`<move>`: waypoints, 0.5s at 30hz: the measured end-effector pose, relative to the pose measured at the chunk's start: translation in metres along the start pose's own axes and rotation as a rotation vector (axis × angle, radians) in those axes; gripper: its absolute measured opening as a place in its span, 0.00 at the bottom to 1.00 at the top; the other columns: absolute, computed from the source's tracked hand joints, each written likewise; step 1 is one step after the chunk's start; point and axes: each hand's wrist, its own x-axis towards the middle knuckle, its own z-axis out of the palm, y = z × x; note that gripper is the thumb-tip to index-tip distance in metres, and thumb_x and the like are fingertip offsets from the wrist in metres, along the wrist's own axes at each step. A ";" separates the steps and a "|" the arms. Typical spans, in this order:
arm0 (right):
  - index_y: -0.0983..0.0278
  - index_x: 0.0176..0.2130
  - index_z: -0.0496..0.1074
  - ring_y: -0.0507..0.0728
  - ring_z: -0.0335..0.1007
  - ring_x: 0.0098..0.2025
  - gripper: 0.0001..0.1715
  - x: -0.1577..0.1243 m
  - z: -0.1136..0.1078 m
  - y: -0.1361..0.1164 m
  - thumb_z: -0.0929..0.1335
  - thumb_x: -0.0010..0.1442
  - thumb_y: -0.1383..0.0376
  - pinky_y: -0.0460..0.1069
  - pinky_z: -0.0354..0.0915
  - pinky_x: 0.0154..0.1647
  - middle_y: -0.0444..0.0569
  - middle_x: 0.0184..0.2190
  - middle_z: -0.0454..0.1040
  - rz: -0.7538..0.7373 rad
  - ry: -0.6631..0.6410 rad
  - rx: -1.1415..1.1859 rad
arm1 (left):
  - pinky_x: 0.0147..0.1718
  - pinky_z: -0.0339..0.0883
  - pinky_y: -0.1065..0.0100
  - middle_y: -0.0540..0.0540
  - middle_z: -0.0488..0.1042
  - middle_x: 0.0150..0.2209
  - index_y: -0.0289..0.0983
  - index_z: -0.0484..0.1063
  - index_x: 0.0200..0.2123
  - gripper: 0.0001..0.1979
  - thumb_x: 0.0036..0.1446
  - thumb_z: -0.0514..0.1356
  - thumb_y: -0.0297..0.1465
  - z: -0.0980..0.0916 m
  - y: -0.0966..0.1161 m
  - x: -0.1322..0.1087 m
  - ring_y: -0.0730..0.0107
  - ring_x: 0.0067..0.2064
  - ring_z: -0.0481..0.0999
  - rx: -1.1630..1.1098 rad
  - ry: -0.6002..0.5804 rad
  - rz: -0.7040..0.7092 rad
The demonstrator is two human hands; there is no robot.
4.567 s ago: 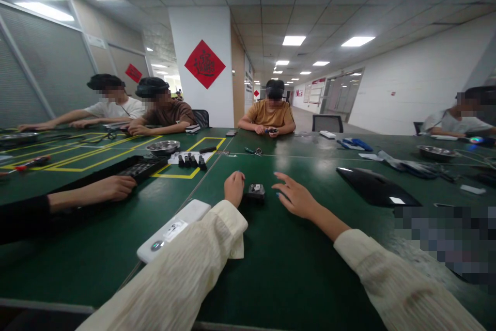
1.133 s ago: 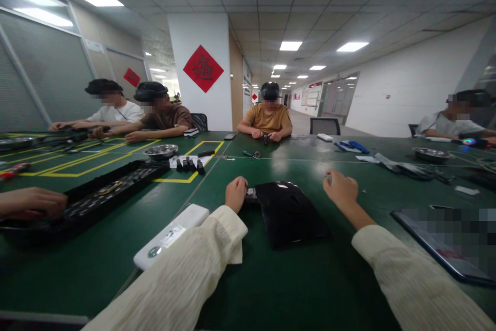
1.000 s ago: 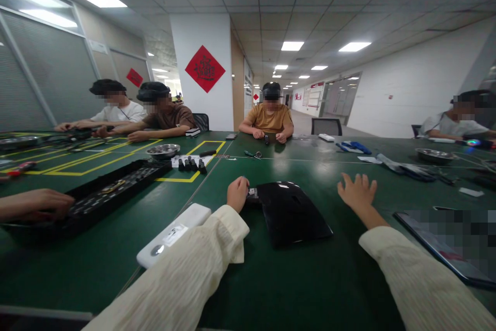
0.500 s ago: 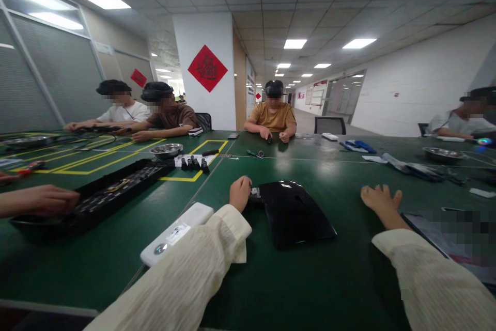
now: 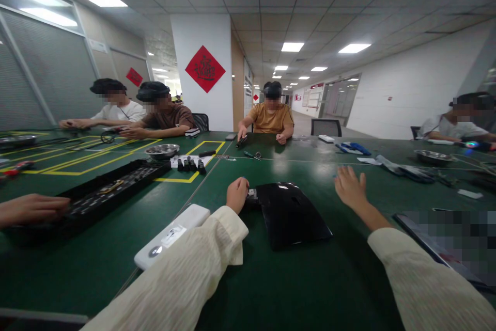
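A glossy black curved panel (image 5: 292, 215) lies on the green table in front of me. From its upper left side sticks a short dark piece with a small silvery part (image 5: 252, 194). My left hand (image 5: 237, 195) is closed around the end of that piece, and the fingertips are partly hidden. To the right of the panel, apart from it, my right hand (image 5: 351, 187) hovers over the table with its fingers spread, holding nothing. A white oblong device (image 5: 172, 235) lies beside my left forearm.
A co-worker's hand (image 5: 34, 209) reaches to a long black tray (image 5: 127, 186) of parts on the left. Several black cylindrical pieces (image 5: 191, 166) stand near a metal bowl (image 5: 161, 151). A dark flat screen-like object (image 5: 418, 235) lies by my right forearm. Pliers (image 5: 253, 155) lie ahead.
My right hand has moved left and slightly up, closer to the panel. My left hand keeps its hold. The person opposite has shifted a dark object leftward.
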 end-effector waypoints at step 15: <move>0.62 0.57 0.64 0.57 0.47 0.64 0.26 -0.136 -0.071 -0.171 0.54 0.65 0.58 0.58 0.37 0.65 0.50 0.58 0.64 -0.866 -0.299 0.484 | 0.16 0.52 0.72 0.57 0.52 0.11 0.39 0.56 0.17 0.10 0.46 0.46 0.35 -0.008 -0.012 0.018 0.76 0.14 0.55 -0.272 0.246 -0.233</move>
